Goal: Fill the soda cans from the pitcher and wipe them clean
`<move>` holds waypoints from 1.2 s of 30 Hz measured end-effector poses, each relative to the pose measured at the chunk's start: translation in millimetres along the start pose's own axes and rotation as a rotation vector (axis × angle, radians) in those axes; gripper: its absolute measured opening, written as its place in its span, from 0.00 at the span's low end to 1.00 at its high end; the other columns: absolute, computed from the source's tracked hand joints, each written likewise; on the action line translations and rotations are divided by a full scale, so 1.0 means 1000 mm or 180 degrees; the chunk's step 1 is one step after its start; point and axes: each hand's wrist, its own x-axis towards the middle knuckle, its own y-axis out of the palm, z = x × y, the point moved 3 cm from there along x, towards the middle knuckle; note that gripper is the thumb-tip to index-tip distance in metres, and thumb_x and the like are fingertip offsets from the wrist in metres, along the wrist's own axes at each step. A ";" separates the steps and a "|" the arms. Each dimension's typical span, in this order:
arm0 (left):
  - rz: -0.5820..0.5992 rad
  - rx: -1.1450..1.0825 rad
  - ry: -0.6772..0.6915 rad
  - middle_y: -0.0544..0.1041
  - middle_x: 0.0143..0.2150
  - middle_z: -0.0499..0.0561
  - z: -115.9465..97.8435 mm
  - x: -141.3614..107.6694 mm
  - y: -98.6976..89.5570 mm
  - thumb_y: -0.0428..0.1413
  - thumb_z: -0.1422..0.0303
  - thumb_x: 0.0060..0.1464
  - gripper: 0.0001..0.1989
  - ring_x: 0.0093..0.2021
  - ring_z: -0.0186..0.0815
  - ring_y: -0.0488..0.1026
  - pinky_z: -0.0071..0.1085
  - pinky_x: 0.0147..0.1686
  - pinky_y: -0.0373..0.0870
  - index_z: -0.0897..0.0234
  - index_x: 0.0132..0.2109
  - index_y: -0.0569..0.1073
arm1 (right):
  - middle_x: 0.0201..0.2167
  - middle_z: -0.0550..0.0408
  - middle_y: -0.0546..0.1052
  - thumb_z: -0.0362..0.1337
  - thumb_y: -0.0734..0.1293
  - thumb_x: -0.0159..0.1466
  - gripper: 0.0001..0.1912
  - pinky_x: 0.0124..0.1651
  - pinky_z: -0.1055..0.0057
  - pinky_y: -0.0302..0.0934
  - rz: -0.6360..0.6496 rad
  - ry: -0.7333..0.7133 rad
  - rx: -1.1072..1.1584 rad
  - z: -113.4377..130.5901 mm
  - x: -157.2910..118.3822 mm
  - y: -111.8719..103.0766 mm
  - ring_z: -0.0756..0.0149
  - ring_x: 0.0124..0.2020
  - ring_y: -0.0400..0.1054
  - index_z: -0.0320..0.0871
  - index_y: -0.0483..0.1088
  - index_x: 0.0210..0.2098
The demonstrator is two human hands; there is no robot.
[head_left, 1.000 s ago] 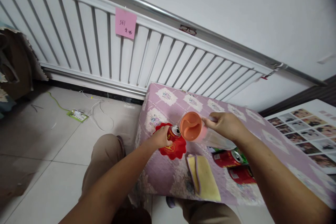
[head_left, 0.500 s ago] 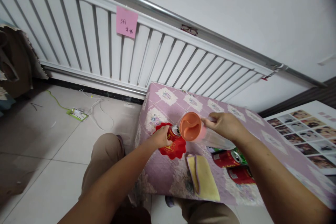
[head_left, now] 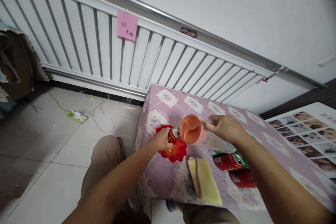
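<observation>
My left hand [head_left: 161, 140] is closed round a red drink can [head_left: 173, 134] that stands over a red scalloped tray [head_left: 174, 152]. In my right hand [head_left: 223, 127] is the handle of a clear pitcher [head_left: 215, 141] with an orange lid [head_left: 189, 129]. The pitcher is tipped over to the left, its lid close beside the can's top. Whether any liquid passes between them I cannot tell. A folded yellow cloth [head_left: 207, 182] lies in front of the tray. Right of it, red cans [head_left: 227, 161] lie on their sides, partly behind my right forearm.
A purple flowered cloth [head_left: 168, 182] covers the low table. Behind it runs a white radiator [head_left: 105, 49] with a pink note [head_left: 127, 25]. A green power strip [head_left: 77, 116] with cables lies on the floor at left. A photo board [head_left: 307, 129] stands at right.
Both hands keep their grips, and the pitcher stays tilted beside the can. The whole view has shifted slightly, so things sit a little lower in the picture.
</observation>
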 end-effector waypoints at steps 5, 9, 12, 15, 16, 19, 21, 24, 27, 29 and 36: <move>0.0011 -0.0068 -0.0010 0.71 0.57 0.58 0.000 0.000 0.001 0.64 0.68 0.43 0.34 0.56 0.47 0.70 0.40 0.56 0.67 0.62 0.57 0.63 | 0.15 0.59 0.66 0.58 0.61 0.58 0.24 0.25 0.69 0.49 -0.0073 0.0013 0.0006 0.001 -0.001 -0.002 0.68 0.19 0.58 0.47 0.62 0.18; -0.0004 -0.0100 -0.0054 0.71 0.57 0.57 0.002 0.001 0.002 0.65 0.68 0.43 0.34 0.57 0.47 0.70 0.40 0.57 0.67 0.61 0.57 0.64 | 0.15 0.58 0.66 0.58 0.61 0.58 0.24 0.25 0.69 0.49 -0.0068 0.0001 -0.0013 0.002 -0.002 -0.005 0.68 0.19 0.58 0.47 0.62 0.18; -0.0020 -0.0121 -0.0037 0.72 0.56 0.57 0.003 0.001 0.003 0.65 0.68 0.43 0.34 0.56 0.46 0.70 0.40 0.56 0.68 0.61 0.57 0.64 | 0.15 0.58 0.66 0.56 0.61 0.59 0.22 0.26 0.69 0.50 -0.0008 0.0014 -0.0018 0.002 -0.002 -0.004 0.67 0.20 0.60 0.47 0.63 0.18; -0.0057 -0.0127 0.0027 0.71 0.57 0.57 0.002 0.001 0.003 0.65 0.68 0.43 0.35 0.56 0.46 0.70 0.39 0.56 0.68 0.61 0.58 0.63 | 0.15 0.58 0.67 0.56 0.61 0.58 0.22 0.26 0.69 0.50 0.0004 0.0051 -0.0039 0.002 -0.002 -0.004 0.67 0.20 0.60 0.47 0.64 0.19; -0.0051 -0.0115 0.0038 0.71 0.57 0.58 0.002 0.000 0.003 0.65 0.68 0.43 0.34 0.56 0.46 0.70 0.39 0.55 0.68 0.61 0.58 0.63 | 0.15 0.58 0.67 0.56 0.61 0.58 0.22 0.26 0.69 0.50 0.0001 0.0045 -0.0040 0.002 -0.002 -0.004 0.67 0.20 0.60 0.47 0.64 0.19; -0.0018 -0.0074 -0.0014 0.71 0.56 0.59 0.002 0.000 0.003 0.64 0.68 0.43 0.34 0.56 0.47 0.70 0.40 0.55 0.68 0.62 0.58 0.63 | 0.16 0.58 0.67 0.56 0.61 0.59 0.22 0.26 0.69 0.49 -0.0001 0.0034 -0.0050 0.003 -0.003 -0.005 0.67 0.20 0.59 0.47 0.63 0.19; -0.0019 -0.0072 -0.0042 0.72 0.57 0.58 0.001 0.001 0.003 0.65 0.68 0.43 0.34 0.57 0.47 0.70 0.40 0.56 0.67 0.61 0.57 0.63 | 0.16 0.58 0.67 0.56 0.60 0.59 0.23 0.26 0.69 0.50 0.0025 0.0055 -0.0062 0.004 -0.003 -0.006 0.67 0.20 0.60 0.47 0.63 0.18; -0.0013 -0.0097 -0.0056 0.72 0.57 0.57 0.001 0.001 0.003 0.65 0.69 0.43 0.34 0.57 0.46 0.70 0.39 0.56 0.67 0.60 0.57 0.64 | 0.16 0.58 0.67 0.57 0.60 0.59 0.23 0.26 0.69 0.50 0.0053 0.0068 -0.0073 0.003 -0.003 -0.005 0.67 0.20 0.60 0.47 0.64 0.19; 0.0014 -0.0079 -0.0072 0.72 0.56 0.58 0.003 0.001 0.004 0.64 0.68 0.43 0.34 0.56 0.46 0.71 0.39 0.55 0.68 0.61 0.58 0.63 | 0.15 0.58 0.67 0.56 0.61 0.59 0.22 0.25 0.69 0.50 -0.0012 0.0038 -0.0053 0.002 -0.002 -0.005 0.67 0.19 0.59 0.47 0.64 0.18; 0.0023 -0.0066 -0.0037 0.72 0.57 0.59 0.003 0.001 0.004 0.64 0.67 0.44 0.34 0.55 0.47 0.71 0.39 0.54 0.69 0.62 0.58 0.63 | 0.15 0.58 0.67 0.55 0.62 0.59 0.22 0.25 0.69 0.50 -0.0054 0.0046 -0.0033 0.002 -0.002 -0.005 0.68 0.19 0.59 0.47 0.63 0.18; 0.0028 -0.0109 -0.0044 0.71 0.57 0.58 0.003 0.000 0.004 0.64 0.67 0.43 0.35 0.56 0.46 0.70 0.38 0.56 0.67 0.61 0.59 0.62 | 0.16 0.58 0.68 0.55 0.61 0.59 0.21 0.26 0.70 0.50 0.0006 0.0093 -0.0023 0.004 -0.003 -0.005 0.67 0.20 0.60 0.47 0.65 0.19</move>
